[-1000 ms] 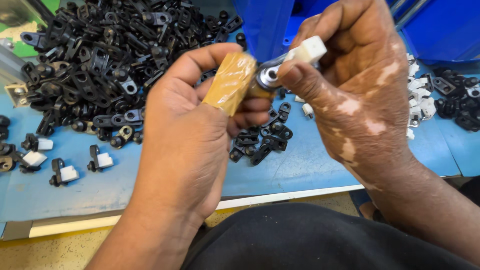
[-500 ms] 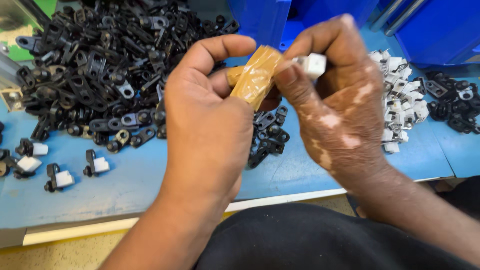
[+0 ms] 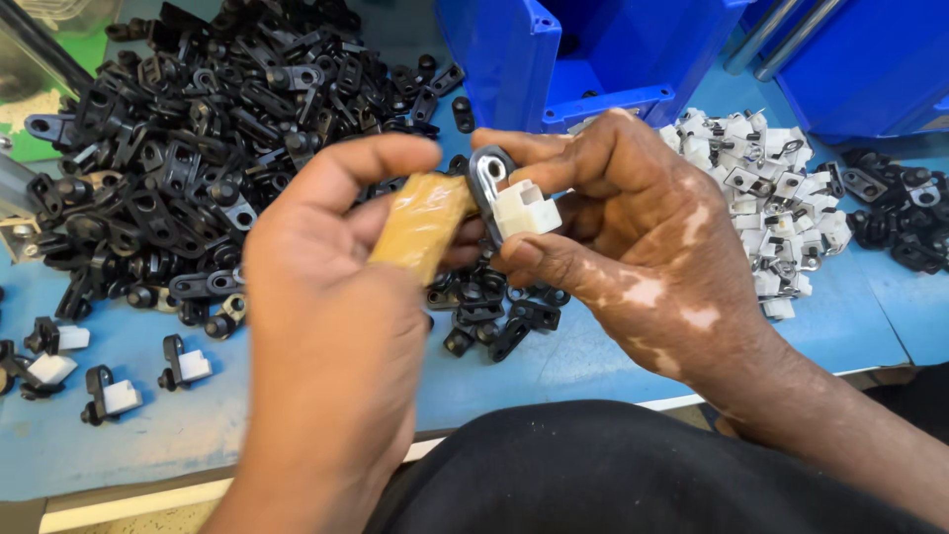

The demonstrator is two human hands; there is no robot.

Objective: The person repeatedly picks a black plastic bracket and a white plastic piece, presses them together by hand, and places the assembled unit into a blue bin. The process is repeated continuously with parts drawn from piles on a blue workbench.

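Bare forearms, seemingly black trousers [image 3: 613,475]

Left hand [image 3: 326,326] gripping a tan taped handle [image 3: 423,225], right hand [image 3: 633,247] pinching a black bracket [image 3: 486,178] with a white clip [image 3: 524,210], black brackets heaped [image 3: 188,148] on blue table [image 3: 554,366], white clips piled [image 3: 771,188] right, blue bins [image 3: 593,49] behind

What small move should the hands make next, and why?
Probably press the white plastic block fully onto the black metal bracket. The right hand pinches both, the block looks only partly seated, and the left hand holds a tan taped handle against them.
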